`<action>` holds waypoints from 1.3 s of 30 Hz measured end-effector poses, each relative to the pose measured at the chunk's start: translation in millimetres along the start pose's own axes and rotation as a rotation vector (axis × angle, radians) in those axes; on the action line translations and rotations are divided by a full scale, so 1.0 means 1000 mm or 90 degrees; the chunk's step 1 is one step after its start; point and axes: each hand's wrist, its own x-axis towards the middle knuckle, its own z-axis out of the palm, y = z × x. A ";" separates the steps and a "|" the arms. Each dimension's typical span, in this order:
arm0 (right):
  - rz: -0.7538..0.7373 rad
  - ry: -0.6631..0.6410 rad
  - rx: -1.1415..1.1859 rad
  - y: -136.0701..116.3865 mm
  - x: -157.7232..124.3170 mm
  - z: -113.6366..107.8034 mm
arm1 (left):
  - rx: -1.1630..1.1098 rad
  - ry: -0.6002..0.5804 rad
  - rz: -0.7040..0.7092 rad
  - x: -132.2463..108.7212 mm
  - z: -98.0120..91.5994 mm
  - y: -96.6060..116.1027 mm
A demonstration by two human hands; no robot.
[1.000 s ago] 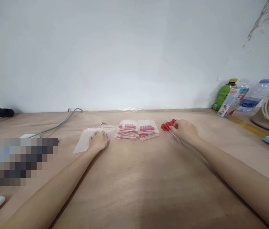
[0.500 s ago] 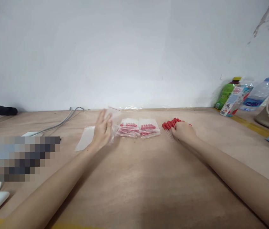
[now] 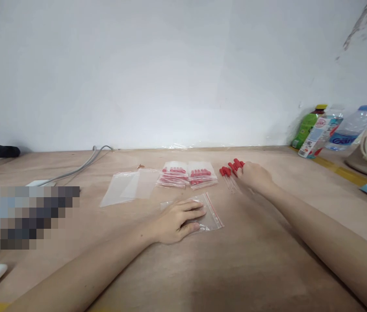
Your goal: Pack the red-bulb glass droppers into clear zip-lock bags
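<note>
My left hand (image 3: pixel 178 221) lies flat, fingers stretched out, on a clear zip bag (image 3: pixel 214 216) on the table. The bag's red-lined zip edge points right, and part of the bag is under my palm. At the right, my right hand (image 3: pixel 255 177) is curled at a pile of droppers (image 3: pixel 236 165) with red bulbs and thin clear tubes. Its fingertips close on some of them, though the back of the hand hides how many. A few separate droppers (image 3: pixel 225 172) lie just left of it.
Two stacks of filled zip bags, a left stack (image 3: pixel 173 174) and a right stack (image 3: pixel 202 177), lie near the wall, showing red bulbs inside. Left of them are flat unfilled bags (image 3: pixel 118 188). Bottles (image 3: pixel 307 129) and a carton (image 3: pixel 320 135) stand back right; a grey cable (image 3: pixel 76 168) runs back left.
My left hand has moved right and toward me from the flat bags, and a zip bag now lies under it. My right hand stays at the droppers, whose pile has split apart.
</note>
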 end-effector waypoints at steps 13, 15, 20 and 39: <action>-0.083 -0.012 0.757 0.006 -0.058 0.012 | -0.059 -0.043 0.011 0.004 -0.001 -0.001; -0.028 -0.039 0.822 -0.003 -0.070 0.015 | -0.062 -0.033 0.018 0.004 0.001 -0.002; 0.028 -0.067 0.889 -0.020 -0.083 0.020 | -0.069 -0.009 0.025 0.002 0.004 -0.003; -0.220 -0.450 0.844 -0.004 -0.090 0.015 | -0.099 0.013 0.006 -0.002 0.001 -0.003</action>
